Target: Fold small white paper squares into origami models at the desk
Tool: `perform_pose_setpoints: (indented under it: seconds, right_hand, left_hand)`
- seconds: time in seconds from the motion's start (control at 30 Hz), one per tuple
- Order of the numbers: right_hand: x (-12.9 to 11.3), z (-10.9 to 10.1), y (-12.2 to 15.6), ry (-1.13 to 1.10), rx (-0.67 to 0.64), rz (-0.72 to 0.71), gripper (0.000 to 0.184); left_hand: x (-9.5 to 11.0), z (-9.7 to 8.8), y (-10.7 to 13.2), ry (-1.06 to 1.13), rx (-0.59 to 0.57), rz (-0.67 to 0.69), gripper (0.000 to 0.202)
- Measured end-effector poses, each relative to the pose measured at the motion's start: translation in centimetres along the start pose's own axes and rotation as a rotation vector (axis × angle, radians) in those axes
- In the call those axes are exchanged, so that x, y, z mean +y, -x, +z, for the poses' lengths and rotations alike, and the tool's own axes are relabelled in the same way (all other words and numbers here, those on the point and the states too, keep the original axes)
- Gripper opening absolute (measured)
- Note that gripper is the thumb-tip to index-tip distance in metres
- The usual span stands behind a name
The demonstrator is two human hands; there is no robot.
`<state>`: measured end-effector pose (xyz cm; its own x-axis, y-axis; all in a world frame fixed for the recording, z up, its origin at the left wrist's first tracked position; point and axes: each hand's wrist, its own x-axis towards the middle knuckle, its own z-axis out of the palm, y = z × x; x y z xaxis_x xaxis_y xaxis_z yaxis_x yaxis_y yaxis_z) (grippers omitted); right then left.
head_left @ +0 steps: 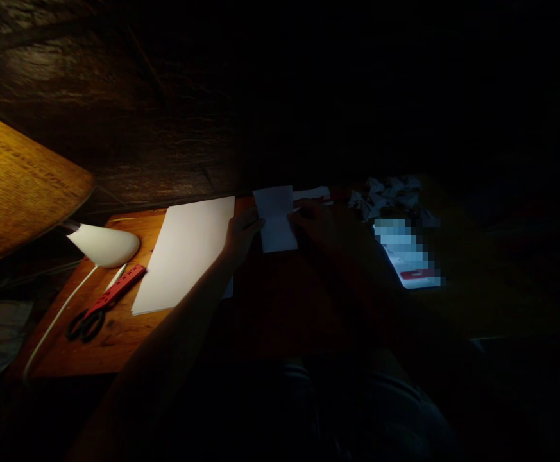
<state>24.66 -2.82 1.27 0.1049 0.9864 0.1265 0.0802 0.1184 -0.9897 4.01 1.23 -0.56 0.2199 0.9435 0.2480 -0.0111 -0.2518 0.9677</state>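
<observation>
A small piece of white paper [276, 221] with a faint crease is held up between my two hands over the dark middle of the table. My left hand [242, 234] grips its left edge, thumb on the near face. At the right edge my right hand [307, 218] pinches the paper, though deep shadow hides most of those fingers. Left of my left hand lies a stack of white paper sheets [188, 247], partly covered by my forearm.
A lamp with a white base [111, 245] and yellow shade [24, 179] stands left on the wooden table [116, 356]. Beside it are black-handled scissors [92, 326] and a red ruler-like strip [118, 289]. A lit phone [407, 256] and folded paper pieces [380, 196] lie right.
</observation>
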Motion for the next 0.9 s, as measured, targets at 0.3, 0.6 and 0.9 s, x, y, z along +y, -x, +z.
perform_pose_setpoints:
  seconds: [0.3,0.6,0.9]
  right_hand:
    - [-0.6,-0.7,0.5,-0.003,-0.060,-0.006,0.018]
    - [-2.5,0.2,1.7,0.131,-0.154,0.065,0.019]
    - [-0.5,-0.1,0.5,0.214,-0.169,-0.024,0.008]
  left_hand:
    - [1.0,0.2,0.2,-0.041,-0.025,0.014,0.022]
    - [1.6,-0.1,0.6,-0.294,0.076,0.110,0.025]
    - [1.2,-0.2,0.4,-0.119,-0.014,0.134,0.026]
